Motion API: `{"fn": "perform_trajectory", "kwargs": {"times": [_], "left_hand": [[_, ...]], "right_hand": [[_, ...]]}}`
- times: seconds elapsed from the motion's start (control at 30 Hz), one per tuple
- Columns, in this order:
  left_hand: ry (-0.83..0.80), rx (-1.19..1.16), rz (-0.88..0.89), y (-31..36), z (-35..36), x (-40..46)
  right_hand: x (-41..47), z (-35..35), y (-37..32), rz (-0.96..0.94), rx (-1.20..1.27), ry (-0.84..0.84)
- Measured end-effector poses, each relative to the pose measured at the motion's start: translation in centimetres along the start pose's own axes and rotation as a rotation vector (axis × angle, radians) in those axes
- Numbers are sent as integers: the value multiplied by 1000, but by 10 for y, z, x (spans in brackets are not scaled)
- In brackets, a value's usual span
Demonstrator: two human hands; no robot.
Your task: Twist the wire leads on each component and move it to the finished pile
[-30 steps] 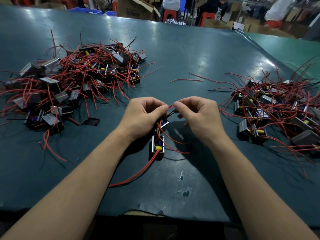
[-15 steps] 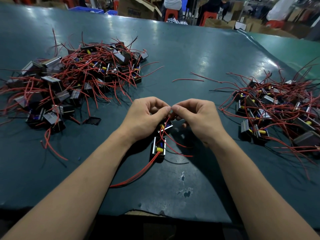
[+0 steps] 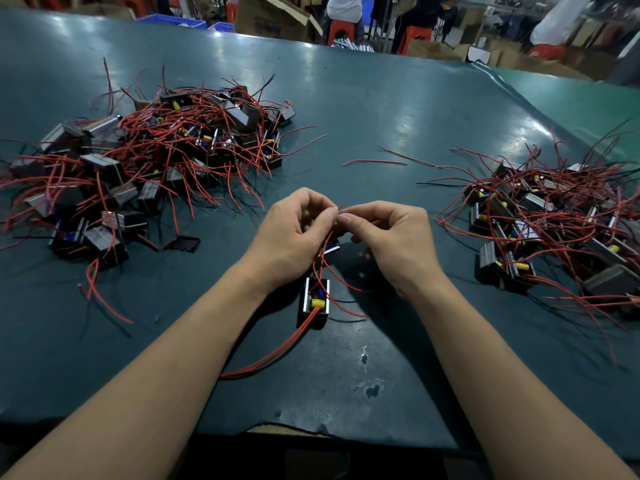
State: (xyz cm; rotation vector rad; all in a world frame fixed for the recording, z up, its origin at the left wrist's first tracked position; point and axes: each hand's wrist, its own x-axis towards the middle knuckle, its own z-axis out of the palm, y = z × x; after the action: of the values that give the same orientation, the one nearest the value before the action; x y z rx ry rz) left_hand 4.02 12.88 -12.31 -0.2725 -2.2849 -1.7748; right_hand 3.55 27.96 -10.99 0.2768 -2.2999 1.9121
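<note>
Just above the component [image 3: 314, 301] lying on the desk [image 3: 381, 109], both hands meet over its red wire leads [image 3: 337, 211]. This component, a small black block with a yellow part on top, sits directly below the hands, with more red leads trailing from it toward the near desk edge. A 2nd component [image 3: 330, 244] shows partly between the wrists, just above the 1st; which of the 2 owns the pinched leads I cannot tell.

The left hand [image 3: 294, 237] has its grip pressed together on the leads, thumb against curled fingers. The right hand [image 3: 391, 237] pinches the same leads just beside it, its thumb tip nearly touching the left thumb.

Compared with 1 second ago, the 2 thumbs have closed in on each other and only a short red tip now sticks up above them. That suggests the twist is under way or close to done, so the move to a pile probably comes soon.

To the left of the component lies 1 pile [image 3: 145, 161] of similar blocks tangled in red wire; to its right lies another pile [image 3: 554, 220]. Which pile is the finished one cannot be told. Beyond the hands, 1 loose red wire [image 3: 374, 162] lies on bare desk.
</note>
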Motion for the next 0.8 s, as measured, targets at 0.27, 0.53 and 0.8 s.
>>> {"fn": "perform_trajectory", "kwargs": {"times": [0.27, 0.53, 0.8], "left_hand": [[20, 16, 47, -1, -1, 0], [47, 137, 34, -7, -2, 1], [118, 203, 40, -5, 1, -1]], "right_hand": [[1, -1, 1, -8, -60, 53], [0, -1, 2, -81, -184, 158], [0, 3, 5, -124, -281, 193]]}}
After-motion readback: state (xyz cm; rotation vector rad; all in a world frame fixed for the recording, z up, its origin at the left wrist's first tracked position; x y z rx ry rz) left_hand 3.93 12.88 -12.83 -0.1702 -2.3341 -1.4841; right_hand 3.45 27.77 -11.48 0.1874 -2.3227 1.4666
